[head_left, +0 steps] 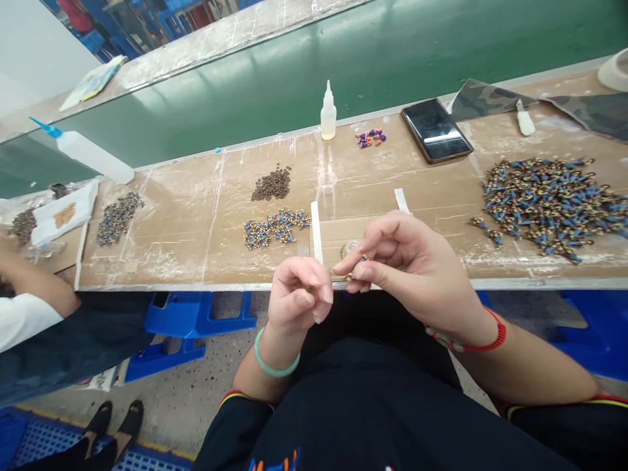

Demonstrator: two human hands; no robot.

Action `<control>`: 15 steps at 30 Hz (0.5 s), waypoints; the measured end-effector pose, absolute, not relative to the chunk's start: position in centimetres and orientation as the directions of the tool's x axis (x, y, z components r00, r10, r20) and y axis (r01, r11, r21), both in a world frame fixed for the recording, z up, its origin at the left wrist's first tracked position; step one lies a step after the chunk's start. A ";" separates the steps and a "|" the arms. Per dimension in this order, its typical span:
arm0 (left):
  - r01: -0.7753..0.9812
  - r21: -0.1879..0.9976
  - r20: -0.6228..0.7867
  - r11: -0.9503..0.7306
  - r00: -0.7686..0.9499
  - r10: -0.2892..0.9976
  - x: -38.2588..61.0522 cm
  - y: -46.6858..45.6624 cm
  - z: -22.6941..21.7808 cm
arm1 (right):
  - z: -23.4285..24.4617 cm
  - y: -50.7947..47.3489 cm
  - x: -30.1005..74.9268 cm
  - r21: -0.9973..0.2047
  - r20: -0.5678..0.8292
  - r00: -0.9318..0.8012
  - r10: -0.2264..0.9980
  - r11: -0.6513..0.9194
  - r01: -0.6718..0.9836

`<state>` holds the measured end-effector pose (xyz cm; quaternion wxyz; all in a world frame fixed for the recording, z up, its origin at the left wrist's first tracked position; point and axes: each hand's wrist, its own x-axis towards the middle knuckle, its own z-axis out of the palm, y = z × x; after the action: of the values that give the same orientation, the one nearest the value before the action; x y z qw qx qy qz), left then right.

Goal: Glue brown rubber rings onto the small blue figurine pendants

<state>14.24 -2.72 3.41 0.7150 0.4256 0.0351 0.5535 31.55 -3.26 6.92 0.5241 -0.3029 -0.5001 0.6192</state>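
Over the bench's front edge, my left hand (300,291) pinches a small dark brown piece (310,288). It resembles the little discs in the brown pile (273,183) farther back. My right hand (400,261) is closed on a small blue and gold figure (362,260), mostly covered by my fingertips. The two hands are close together but apart. Just behind my right fingertips sits a small round clear dish (349,248), partly hidden. A heap of blue and gold figures (275,229) lies left of a white strip (316,232).
A large pile of figures (549,203) spreads at the right. Behind stand a small dropper bottle (328,114), purple and orange pieces (371,137) and a phone (436,129). A blue-tipped bottle (93,156) leans at left, near a co-worker's arm (34,278).
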 end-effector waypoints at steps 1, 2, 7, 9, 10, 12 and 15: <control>-0.763 0.646 0.421 0.028 0.387 0.820 14.2 -2.7 3.5 | 6.9 -3.2 31.6 -0.935 0.132 -0.281 0.951 0.025 -0.354; -0.765 0.643 0.424 0.031 0.389 0.818 14.2 -2.7 3.5 | 6.8 -3.2 31.7 -0.933 0.115 -0.299 0.947 0.000 -0.360; -0.771 0.636 0.432 0.039 0.398 0.809 14.1 -2.6 3.6 | 6.8 -3.1 31.9 -0.931 0.063 -0.360 0.931 -0.075 -0.358; -0.769 0.638 0.433 0.035 0.396 0.810 14.0 -2.6 3.5 | 6.8 -3.1 31.9 -0.932 0.049 -0.357 0.933 -0.086 -0.351; -0.768 0.639 0.435 0.033 0.396 0.809 14.0 -2.7 3.4 | 6.7 -3.1 31.8 -0.932 0.045 -0.354 0.934 -0.088 -0.353; -0.768 0.640 0.438 0.033 0.399 0.806 13.9 -2.7 3.4 | 6.6 -3.2 31.7 -0.930 0.044 -0.342 0.939 -0.087 -0.358; -0.765 0.643 0.430 0.033 0.397 0.811 13.9 -2.8 3.3 | 6.4 -3.2 31.6 -0.938 0.053 -0.306 0.951 -0.058 -0.342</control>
<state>13.92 -2.85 3.29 0.7183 0.4273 0.0267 0.5484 31.59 -3.21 6.39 0.4949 -0.3198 -0.4756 0.6532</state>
